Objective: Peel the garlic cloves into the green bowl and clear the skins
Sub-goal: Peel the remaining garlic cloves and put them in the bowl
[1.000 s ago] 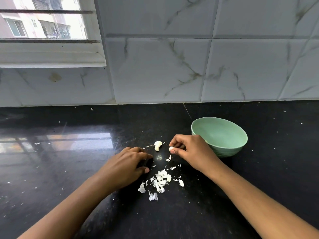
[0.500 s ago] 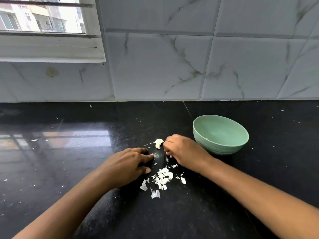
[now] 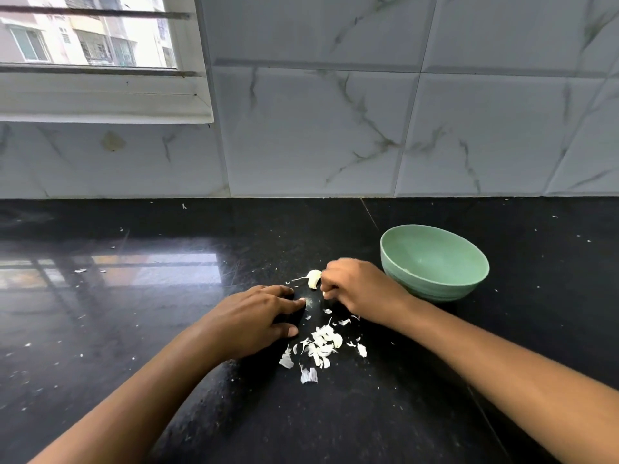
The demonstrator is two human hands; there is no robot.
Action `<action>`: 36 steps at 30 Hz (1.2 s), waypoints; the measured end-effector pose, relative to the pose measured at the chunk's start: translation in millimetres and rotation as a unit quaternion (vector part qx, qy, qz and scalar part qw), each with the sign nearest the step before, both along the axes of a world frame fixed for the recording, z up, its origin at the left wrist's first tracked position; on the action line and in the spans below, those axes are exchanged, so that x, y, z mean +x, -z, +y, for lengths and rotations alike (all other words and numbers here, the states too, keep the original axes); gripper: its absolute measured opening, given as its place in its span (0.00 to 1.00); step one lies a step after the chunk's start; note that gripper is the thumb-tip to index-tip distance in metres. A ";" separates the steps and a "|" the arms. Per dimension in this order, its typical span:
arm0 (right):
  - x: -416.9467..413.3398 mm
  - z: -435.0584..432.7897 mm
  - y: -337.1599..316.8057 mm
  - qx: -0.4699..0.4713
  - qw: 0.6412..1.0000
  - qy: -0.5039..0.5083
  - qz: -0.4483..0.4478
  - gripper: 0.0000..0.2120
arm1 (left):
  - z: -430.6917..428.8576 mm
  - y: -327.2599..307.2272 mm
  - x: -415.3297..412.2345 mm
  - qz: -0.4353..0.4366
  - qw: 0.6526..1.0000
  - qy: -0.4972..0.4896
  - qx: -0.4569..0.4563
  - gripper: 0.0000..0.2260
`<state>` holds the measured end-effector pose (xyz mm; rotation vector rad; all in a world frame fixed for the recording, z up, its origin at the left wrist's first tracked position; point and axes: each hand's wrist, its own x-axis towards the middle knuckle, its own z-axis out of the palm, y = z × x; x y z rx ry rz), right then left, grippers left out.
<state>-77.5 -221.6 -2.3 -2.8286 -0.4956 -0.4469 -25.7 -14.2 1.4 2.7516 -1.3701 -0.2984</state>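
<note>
My left hand [image 3: 249,318] rests flat, fingers straight. My right hand [image 3: 356,289] curls beside the garlic clove [image 3: 314,278] at its nine o'clock; whether it grips, I cannot tell.

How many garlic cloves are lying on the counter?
1. The garlic clove lies on the black counter beside the right hand, left of the green bowl. Another may be hidden in that curled hand.

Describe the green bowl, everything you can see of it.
The green bowl is pale, matte and round, plastic-looking, with faint ridges round its lower outer wall. It stands upright on the black counter, just right of the right hand; whether they touch is unclear. No cloves show in the visible part of its inside.
</note>
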 end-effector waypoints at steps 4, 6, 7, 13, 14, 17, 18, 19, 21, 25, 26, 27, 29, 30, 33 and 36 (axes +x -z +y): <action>-0.1 2.1 2.3 0.068 0.997 0.020 0.000 0.04 | 0.5 0.7 1.3 0.000 1.000 0.001 0.000 0.24; 1.4 4.4 1.0 -0.009 0.999 -0.010 0.032 0.03 | -0.2 0.8 0.9 -0.001 1.000 0.001 -0.003 0.24; 3.4 4.4 -4.7 -0.025 0.999 -0.014 0.022 0.03 | 0.1 0.6 0.7 -0.002 1.000 0.000 -0.006 0.24; -3.3 7.7 7.1 -0.054 0.997 -0.041 -0.024 0.08 | 1.2 0.0 0.6 -0.006 1.000 0.000 -0.002 0.24; -1.1 7.1 3.2 -0.049 0.998 -0.037 -0.006 0.06 | 1.8 -0.5 0.1 -0.007 1.000 -0.003 -0.004 0.24; 0.7 0.9 0.2 0.022 1.000 0.005 -0.017 0.04 | 1.9 -2.1 -1.7 -0.001 1.000 -0.002 -0.001 0.24; 0.2 1.4 3.2 0.027 1.000 0.006 -0.013 0.04 | 1.8 -2.7 -1.7 -0.002 1.000 -0.001 -0.002 0.24; -1.7 3.1 5.8 0.017 1.000 0.003 0.000 0.04 | 1.7 -3.1 -2.0 -0.001 1.000 -0.001 0.000 0.24; -3.9 5.7 6.2 -0.007 0.999 0.012 0.036 0.01 | 2.1 -3.7 -2.7 -0.001 1.000 -0.003 -0.003 0.24; -11.6 5.3 -4.2 0.285 0.951 0.103 0.060 0.02 | 3.0 -8.8 -6.0 -0.015 0.999 -0.020 -0.025 0.24; -16.3 6.5 -5.8 0.394 0.908 0.106 0.095 0.02 | 2.7 -10.1 -6.9 -0.025 0.998 -0.040 -0.044 0.24; -23.2 8.9 -5.6 0.493 0.853 0.104 0.136 0.02 | 1.3 -11.1 -8.6 -0.037 0.995 -0.061 -0.071 0.25; -34.8 12.2 -6.5 0.629 0.744 0.096 0.203 0.03 | -2.5 -10.9 -11.2 -0.056 0.980 -0.086 -0.171 0.24; -39.0 13.4 -9.2 0.661 0.710 0.089 0.228 0.04 | -4.2 -9.1 -12.4 -0.042 0.965 -0.089 -0.243 0.22; -45.4 15.0 -16.8 0.696 0.661 0.055 0.276 0.10 | -10.9 -4.1 -19.5 0.083 0.898 -0.100 -0.421 0.14; -46.2 20.0 -20.7 0.703 0.650 0.034 0.287 0.11 | -15.9 -2.7 -27.4 0.185 0.847 -0.084 -0.491 0.11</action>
